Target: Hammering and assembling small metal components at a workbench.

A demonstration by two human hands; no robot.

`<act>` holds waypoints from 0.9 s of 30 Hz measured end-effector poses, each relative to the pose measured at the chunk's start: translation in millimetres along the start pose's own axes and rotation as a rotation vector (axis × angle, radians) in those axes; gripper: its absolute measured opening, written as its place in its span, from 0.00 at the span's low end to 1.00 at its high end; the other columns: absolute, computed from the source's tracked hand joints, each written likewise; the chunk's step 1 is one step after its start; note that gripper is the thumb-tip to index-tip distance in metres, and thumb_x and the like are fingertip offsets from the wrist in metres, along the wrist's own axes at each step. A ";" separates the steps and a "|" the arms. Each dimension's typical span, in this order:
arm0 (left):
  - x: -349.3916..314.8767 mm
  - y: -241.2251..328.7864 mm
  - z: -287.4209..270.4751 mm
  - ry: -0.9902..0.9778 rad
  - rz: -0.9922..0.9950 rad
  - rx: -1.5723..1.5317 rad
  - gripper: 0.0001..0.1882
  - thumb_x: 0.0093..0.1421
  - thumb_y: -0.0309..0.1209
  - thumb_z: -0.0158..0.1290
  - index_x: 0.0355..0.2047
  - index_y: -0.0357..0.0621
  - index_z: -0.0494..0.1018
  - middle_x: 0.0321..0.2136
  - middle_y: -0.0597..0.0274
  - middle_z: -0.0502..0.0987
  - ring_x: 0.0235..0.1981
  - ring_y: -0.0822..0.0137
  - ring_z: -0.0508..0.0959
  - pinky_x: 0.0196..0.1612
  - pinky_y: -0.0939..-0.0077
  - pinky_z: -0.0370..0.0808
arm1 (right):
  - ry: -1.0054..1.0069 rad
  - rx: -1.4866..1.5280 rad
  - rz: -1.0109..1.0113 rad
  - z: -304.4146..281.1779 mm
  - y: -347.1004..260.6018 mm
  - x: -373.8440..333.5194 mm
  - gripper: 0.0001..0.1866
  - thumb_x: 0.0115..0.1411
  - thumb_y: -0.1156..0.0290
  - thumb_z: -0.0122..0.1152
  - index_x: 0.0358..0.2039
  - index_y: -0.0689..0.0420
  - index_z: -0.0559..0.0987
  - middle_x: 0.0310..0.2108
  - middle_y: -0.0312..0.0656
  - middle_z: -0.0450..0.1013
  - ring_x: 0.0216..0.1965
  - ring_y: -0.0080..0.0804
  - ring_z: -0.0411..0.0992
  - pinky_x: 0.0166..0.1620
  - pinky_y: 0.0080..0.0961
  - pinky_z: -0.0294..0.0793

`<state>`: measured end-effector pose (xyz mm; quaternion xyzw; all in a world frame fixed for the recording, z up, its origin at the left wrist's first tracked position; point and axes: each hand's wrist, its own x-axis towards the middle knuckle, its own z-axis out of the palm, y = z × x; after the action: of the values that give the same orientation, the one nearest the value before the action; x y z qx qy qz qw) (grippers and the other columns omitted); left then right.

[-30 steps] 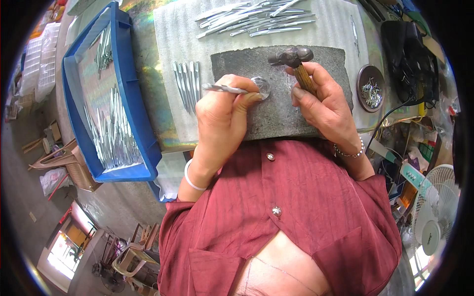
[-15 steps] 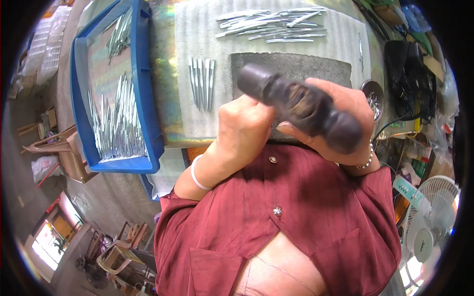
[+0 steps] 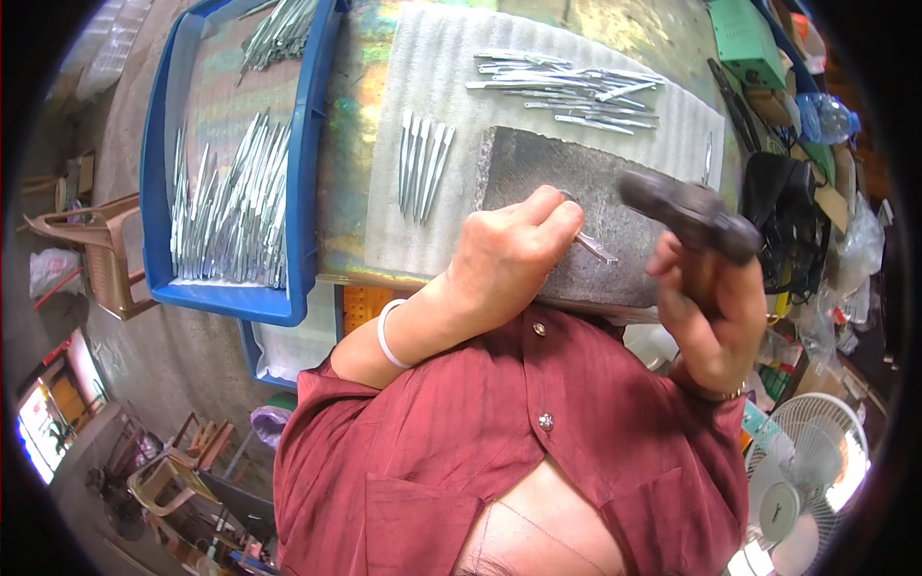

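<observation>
One silvery strip (image 3: 597, 250) was clamped in my left fingers (image 3: 555, 215), its flat end projecting toward the lower right over the slab (image 3: 557, 173). Most of the rest was hidden by my grip, and I could not tell whether the projecting end touched the slab. My right fingers (image 3: 741, 298) were wrapped round the hammer (image 3: 687, 211), covering much of its handle; the dark head, slightly blurred, was raised toward the right part of the slab, apart from the strip. The slab, grey and rough, lay on the foam sheet (image 3: 389, 221), which covered part of the worktop (image 3: 344, 182). Left of the slab, a row (image 3: 423, 168) of five slim pieces lay side by side, wider ends away from me. Beyond the slab, a heap (image 3: 567, 86) of similar pieces lay mostly crosswise. To the left, the blue tray (image 3: 303, 192) held a large batch (image 3: 230, 206) of slim pieces in its near part and a darker bundle (image 3: 283, 34) at its far end. A white bangle (image 3: 388, 334) encircled my left wrist.
</observation>
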<state>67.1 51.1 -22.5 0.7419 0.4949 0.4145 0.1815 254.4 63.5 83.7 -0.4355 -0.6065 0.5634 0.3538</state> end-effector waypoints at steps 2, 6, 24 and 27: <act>1.0 -0.3 -0.7 -0.017 0.020 -0.040 0.06 0.48 0.23 0.49 0.28 0.43 0.67 0.23 0.60 0.67 0.21 0.59 0.76 0.20 0.70 0.72 | -0.023 -0.029 -0.011 -12.7 -7.9 -18.2 0.24 0.53 0.83 0.56 0.52 0.65 0.63 0.34 0.42 0.72 0.31 0.26 0.71 0.36 0.20 0.71; -0.4 -0.9 -0.1 0.002 0.009 -0.022 0.06 0.48 0.23 0.49 0.28 0.43 0.66 0.23 0.60 0.67 0.21 0.59 0.76 0.19 0.70 0.72 | -0.173 -0.333 -0.219 -30.1 -5.0 -27.1 0.20 0.54 0.80 0.57 0.48 0.68 0.67 0.38 0.50 0.73 0.32 0.34 0.74 0.37 0.24 0.73; 1.9 1.2 -0.3 -0.003 -0.047 -0.079 0.11 0.45 0.16 0.51 0.29 0.44 0.70 0.23 0.61 0.70 0.20 0.58 0.74 0.21 0.71 0.71 | -0.144 -1.023 0.072 -30.2 -28.2 -54.3 0.19 0.52 0.75 0.61 0.45 0.66 0.72 0.31 0.52 0.75 0.27 0.38 0.76 0.31 0.26 0.75; -0.8 1.8 -1.6 -0.026 -0.027 -0.069 0.11 0.45 0.16 0.51 0.29 0.44 0.70 0.23 0.61 0.70 0.20 0.58 0.74 0.21 0.70 0.71 | 0.113 -0.156 -0.660 -63.4 -27.0 -78.3 0.22 0.52 0.64 0.62 0.46 0.58 0.74 0.20 0.46 0.74 0.24 0.35 0.73 0.31 0.28 0.73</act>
<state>66.8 49.4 -20.7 0.7339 0.4878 0.4191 0.2187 338.3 15.2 122.6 -0.2720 -0.7355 0.3455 0.5154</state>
